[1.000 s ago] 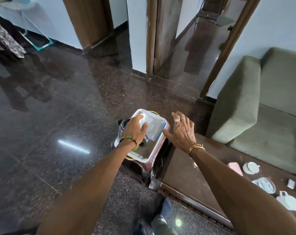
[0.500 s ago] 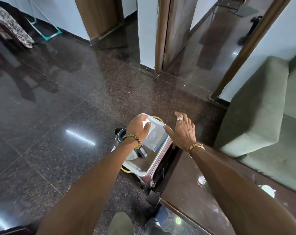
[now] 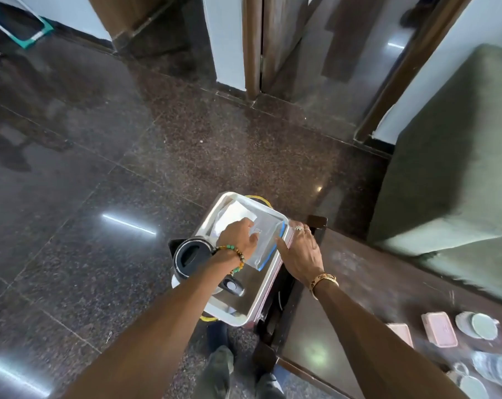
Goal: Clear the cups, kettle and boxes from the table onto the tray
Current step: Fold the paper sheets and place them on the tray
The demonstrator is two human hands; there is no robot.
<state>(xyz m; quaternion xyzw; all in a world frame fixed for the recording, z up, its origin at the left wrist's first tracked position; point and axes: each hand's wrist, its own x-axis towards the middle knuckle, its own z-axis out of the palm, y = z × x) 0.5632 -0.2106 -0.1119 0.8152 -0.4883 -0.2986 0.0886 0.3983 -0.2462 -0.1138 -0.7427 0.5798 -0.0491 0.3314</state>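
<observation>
**Head view.** The clear box (image 3: 265, 240), tilted 0.5 s earlier, lay flat at the far end of the tray (image 3: 244, 300), beyond the kettle (image 3: 190, 259): 1 box delivered. Left hand (image 3: 238, 237) fingers curled on its lid; right hand (image 3: 301, 254) fingers spread, thumb at its blue rim. Bare tray floor remained nearer; pink boxes (image 3: 439, 329) and cups (image 3: 478, 325) waited on the tabletop (image 3: 373, 283).

Head view, steeply downward, near.

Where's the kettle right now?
Head view, centre-left: the kettle stands at the left edge of the tray, just left of the clear box that the left hand holds.
</observation>
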